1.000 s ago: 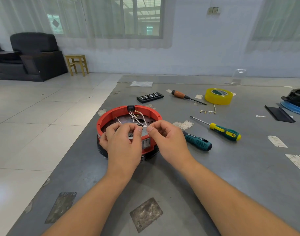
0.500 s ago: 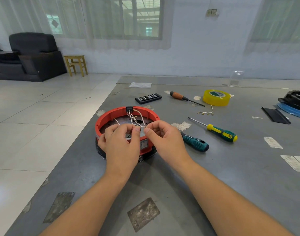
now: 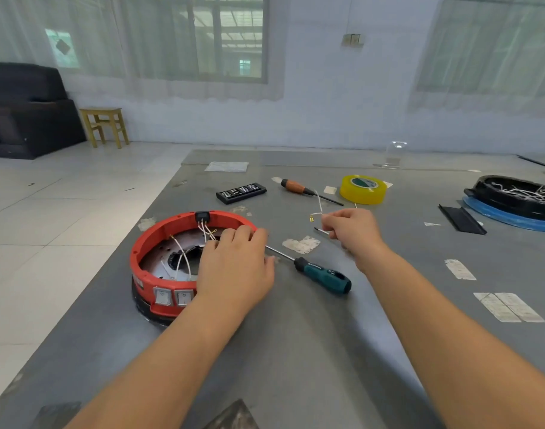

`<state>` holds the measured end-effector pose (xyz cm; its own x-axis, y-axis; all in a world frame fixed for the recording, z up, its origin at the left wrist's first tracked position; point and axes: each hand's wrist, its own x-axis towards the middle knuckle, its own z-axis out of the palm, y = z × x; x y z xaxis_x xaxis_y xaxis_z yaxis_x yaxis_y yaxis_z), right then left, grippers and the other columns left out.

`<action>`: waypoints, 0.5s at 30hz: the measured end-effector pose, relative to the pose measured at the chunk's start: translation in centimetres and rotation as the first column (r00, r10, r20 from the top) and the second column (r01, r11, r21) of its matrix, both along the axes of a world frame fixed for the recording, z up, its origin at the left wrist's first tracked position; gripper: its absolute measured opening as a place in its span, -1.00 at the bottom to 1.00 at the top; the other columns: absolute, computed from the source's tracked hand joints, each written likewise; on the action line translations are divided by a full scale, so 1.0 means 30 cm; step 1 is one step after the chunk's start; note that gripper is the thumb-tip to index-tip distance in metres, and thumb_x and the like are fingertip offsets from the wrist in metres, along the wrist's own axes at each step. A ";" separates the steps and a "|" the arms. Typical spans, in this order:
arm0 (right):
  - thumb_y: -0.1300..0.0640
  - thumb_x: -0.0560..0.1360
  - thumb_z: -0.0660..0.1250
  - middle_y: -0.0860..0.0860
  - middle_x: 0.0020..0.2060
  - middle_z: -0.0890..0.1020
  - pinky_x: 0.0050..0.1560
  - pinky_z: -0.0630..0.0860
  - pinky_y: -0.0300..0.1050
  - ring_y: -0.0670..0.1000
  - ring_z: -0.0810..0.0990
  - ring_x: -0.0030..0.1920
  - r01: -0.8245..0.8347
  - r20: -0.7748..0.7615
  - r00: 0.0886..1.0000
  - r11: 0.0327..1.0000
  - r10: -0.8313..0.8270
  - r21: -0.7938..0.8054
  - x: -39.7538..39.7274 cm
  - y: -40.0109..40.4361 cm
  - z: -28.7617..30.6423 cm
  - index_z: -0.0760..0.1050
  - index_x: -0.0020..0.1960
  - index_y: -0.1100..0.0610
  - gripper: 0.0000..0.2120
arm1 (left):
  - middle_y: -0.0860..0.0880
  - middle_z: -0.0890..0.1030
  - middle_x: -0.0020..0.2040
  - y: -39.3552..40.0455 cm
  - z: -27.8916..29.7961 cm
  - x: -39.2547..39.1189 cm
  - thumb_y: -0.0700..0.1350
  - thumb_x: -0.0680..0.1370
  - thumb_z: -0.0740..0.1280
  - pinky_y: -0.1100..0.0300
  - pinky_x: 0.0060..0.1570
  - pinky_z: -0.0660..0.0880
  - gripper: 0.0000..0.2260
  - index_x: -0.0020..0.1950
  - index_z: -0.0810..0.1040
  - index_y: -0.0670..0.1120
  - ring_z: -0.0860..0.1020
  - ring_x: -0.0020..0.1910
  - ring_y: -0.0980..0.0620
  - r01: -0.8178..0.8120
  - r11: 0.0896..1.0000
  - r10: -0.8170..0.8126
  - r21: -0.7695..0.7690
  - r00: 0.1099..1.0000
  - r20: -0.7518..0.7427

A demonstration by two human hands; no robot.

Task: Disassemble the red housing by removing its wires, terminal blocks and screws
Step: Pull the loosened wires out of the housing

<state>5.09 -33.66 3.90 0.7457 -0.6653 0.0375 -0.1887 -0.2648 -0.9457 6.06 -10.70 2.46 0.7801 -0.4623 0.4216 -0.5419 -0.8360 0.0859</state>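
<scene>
The round red housing [image 3: 159,239] sits on the grey table at the left, with two white rocker switches on its near wall and a black terminal block [image 3: 202,217] on its far rim. Several white wires [image 3: 182,258] still run inside it. My left hand [image 3: 237,267] rests on the housing's right rim, fingers curled over the edge. My right hand [image 3: 353,230] is raised to the right of the housing and pinches a loose white wire [image 3: 318,203] with a small yellow end.
A teal-handled screwdriver [image 3: 322,275] lies just right of the housing. Farther back lie a black bit set [image 3: 241,192], a wooden-handled screwdriver [image 3: 299,189] and a yellow tape roll [image 3: 363,189]. A black round part on a blue base [image 3: 516,199] stands far right. The table's left edge is close.
My right hand has pulled a white wire out of the housing and carried it right and away. My left hand has shifted onto the right rim. The camera view has moved closer.
</scene>
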 end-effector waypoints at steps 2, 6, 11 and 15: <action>0.14 0.50 0.44 0.07 -0.19 0.73 -0.21 0.54 -0.03 0.03 0.60 -0.18 0.025 -0.065 0.997 0.997 -0.029 -0.066 0.058 -0.074 -0.014 0.67 -0.25 0.11 -0.85 | 0.01 0.53 0.36 -0.009 -0.031 0.009 0.17 0.66 0.17 -0.04 0.16 0.44 -0.58 0.49 0.33 0.07 0.49 0.32 -0.09 -0.037 0.997 0.035 0.071 0.999 0.031; 0.16 0.48 0.44 0.14 -0.18 0.71 -0.16 0.51 0.02 0.13 0.61 -0.13 0.035 -0.191 0.979 0.980 -0.073 -0.195 0.209 -0.199 -0.042 0.66 -0.22 0.17 -0.87 | -0.03 0.53 0.35 -0.015 -0.086 0.022 0.16 0.66 0.17 -0.07 0.13 0.39 -0.45 0.61 0.19 0.03 0.50 0.30 -0.13 -0.065 0.983 0.047 0.171 0.993 0.107; 0.09 0.50 0.47 0.14 -0.05 0.69 -0.03 0.55 -0.01 0.17 0.65 0.03 0.008 -0.329 0.934 0.929 -0.139 -0.371 0.398 -0.283 -0.056 0.66 0.03 0.19 -0.81 | -0.06 0.55 0.25 -0.016 -0.085 0.021 0.09 0.66 0.21 -0.05 0.06 0.39 -0.47 0.62 0.23 0.03 0.52 0.20 -0.15 -0.079 0.976 0.060 0.203 0.993 0.101; 0.08 0.50 0.44 0.11 -0.12 0.66 -0.18 0.51 -0.08 0.13 0.64 -0.09 -0.036 -0.434 0.877 0.873 -0.205 -0.486 0.480 -0.304 -0.069 0.60 0.09 0.20 -0.76 | -0.07 0.54 0.25 -0.015 -0.081 0.017 0.07 0.66 0.20 -0.06 0.06 0.37 -0.48 0.61 0.22 0.03 0.50 0.22 -0.16 -0.079 0.975 0.065 0.209 0.995 0.072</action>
<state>19.50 -42.76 1.82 0.6962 -0.7173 0.0281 -0.6088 -0.6108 -0.5062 6.57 -11.16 0.02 0.7891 -0.4900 0.3705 -0.4784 -0.8685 -0.1297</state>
